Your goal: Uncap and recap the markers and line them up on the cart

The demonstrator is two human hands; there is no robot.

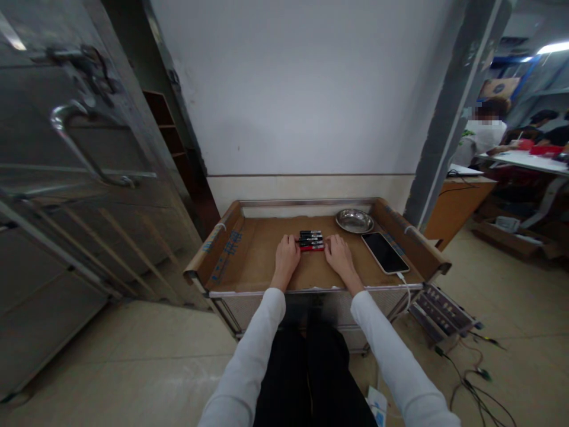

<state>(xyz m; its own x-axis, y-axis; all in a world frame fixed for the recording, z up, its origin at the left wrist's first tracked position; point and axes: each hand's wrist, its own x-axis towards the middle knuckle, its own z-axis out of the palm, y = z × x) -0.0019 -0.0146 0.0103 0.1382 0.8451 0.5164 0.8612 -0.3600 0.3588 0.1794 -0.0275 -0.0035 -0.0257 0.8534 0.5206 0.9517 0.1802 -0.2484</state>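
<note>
A row of black marker pens (pixel 310 235) with a red marker pen (pixel 312 249) at its near side lies side by side on the cardboard lining of a cart. My left hand (pixel 287 255) is at the left ends of the pens, with curled fingers held close together against them. At the right ends, my right hand (pixel 339 255) has its fingers bent and close together in the same way. Both hands rest low on the cardboard (pixel 262 255), with the pens between them. The fingertips are partly hidden by the hands.
A round metal dish (pixel 354 220) and a phone (pixel 384 252) with a white cable are on the cart's right side. A metal door (pixel 111 118) stands at left. Right of the cart, an electrical box (pixel 444 314) and cables (pixel 478 385) lie on the floor. People sit farther back.
</note>
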